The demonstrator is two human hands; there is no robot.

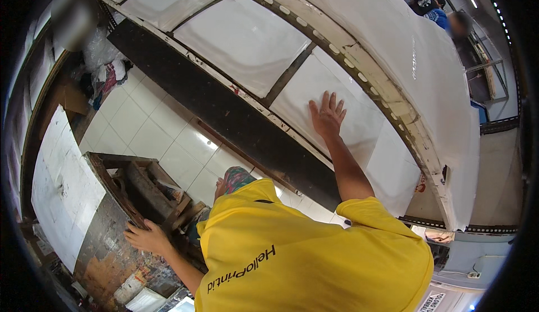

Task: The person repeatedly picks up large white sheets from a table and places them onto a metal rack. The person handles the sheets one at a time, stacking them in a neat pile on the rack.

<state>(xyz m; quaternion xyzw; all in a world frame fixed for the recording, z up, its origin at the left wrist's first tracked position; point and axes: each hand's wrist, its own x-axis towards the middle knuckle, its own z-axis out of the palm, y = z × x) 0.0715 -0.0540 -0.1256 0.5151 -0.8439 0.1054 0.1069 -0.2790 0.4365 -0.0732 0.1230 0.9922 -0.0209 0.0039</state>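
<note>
My right hand (328, 115) lies flat, fingers spread, on a smooth white sheet (351, 101) set on a long rack surface with dark gaps between its sections. It holds nothing. Lower on the left, my left hand (147, 238) rests with fingers apart at the edge of a worn, paint-stained wooden table (104, 250). A white board (64, 183) covers part of that table. Near my left hand is an open wooden frame (149, 185) with rough wood pieces inside.
A long dark plank (224, 110) runs along the rack's near side, above white floor tiles (140, 121). Beyond a perforated metal rail (337, 51) spreads another white sheet (415, 76). Plastic wrap and cloths (106, 73) lie at the upper left. A person (438, 17) is far right.
</note>
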